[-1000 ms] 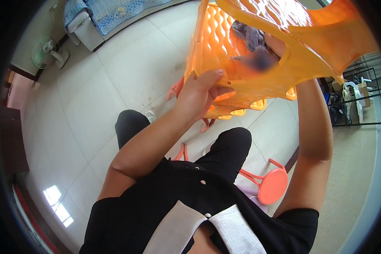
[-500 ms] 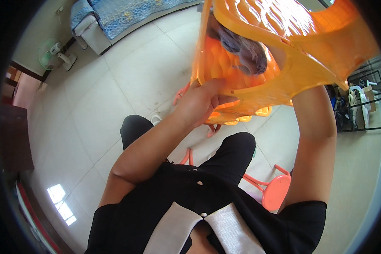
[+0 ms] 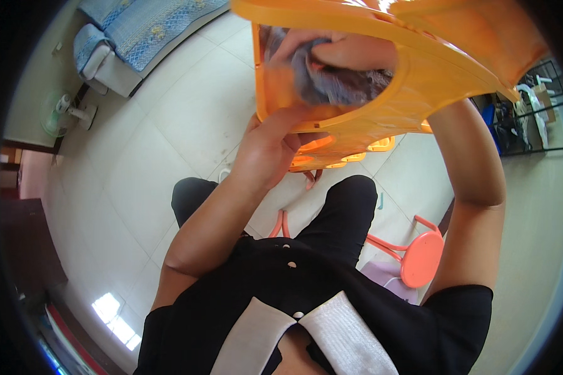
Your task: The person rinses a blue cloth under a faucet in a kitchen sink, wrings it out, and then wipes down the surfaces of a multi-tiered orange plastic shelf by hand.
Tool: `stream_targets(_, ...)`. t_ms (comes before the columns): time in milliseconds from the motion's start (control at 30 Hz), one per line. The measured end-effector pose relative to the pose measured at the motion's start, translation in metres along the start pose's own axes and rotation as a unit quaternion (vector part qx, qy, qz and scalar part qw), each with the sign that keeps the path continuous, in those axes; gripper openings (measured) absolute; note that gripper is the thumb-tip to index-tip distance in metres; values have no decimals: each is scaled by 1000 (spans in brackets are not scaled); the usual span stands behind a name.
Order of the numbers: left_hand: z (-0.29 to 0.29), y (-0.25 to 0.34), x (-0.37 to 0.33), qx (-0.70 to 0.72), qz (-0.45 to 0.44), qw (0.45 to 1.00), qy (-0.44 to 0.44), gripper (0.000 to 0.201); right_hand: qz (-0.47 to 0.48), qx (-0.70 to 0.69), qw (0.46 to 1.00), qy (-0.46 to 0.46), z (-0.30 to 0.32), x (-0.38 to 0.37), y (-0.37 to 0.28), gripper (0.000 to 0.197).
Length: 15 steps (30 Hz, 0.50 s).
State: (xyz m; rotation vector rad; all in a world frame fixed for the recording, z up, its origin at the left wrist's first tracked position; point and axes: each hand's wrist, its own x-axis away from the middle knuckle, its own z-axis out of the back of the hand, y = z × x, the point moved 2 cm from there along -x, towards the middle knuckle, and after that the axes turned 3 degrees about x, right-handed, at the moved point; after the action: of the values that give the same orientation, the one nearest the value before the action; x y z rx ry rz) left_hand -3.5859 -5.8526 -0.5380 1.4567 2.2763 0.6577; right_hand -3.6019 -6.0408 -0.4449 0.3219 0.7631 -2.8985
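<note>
A large orange plastic piece of furniture (image 3: 413, 81), with a rounded opening and curved panels, is held up in front of me; its exact kind does not show. My left hand (image 3: 272, 140) is closed on its lower left edge, thumb on the near side and fingers curled beneath. Through the opening I see my right hand (image 3: 350, 50), closed on a crumpled dark grey cloth (image 3: 331, 81) that lies against the inside of the plastic. My right forearm passes behind the orange panel, which hides the wrist.
Below stand a coral-red stool (image 3: 422, 259) and a lilac container (image 3: 388, 281). At the far left are a bed-like seat with a blue patterned cover (image 3: 150, 37) and a fan (image 3: 65, 115). A black wire rack (image 3: 525, 125) with things on it stands at the right.
The orange piece has shifted left and up in view, turning its opening more toward me. My right hand, hidden before, now shows through the opening with the cloth.
</note>
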Motion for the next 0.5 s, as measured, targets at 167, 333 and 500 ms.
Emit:
stream_targets(167,-2,2,-7,-38,14,999,24,30,-17,9,1000,19,7,1,10,36)
stream_targets(333,-12,0,-9,-35,23,999,33,33,-29,16,999,17,12,5,16,35)
stream_targets(500,-7,4,-4,-29,10,999,15,33,-16,12,1000,6,3,-1,12,34)
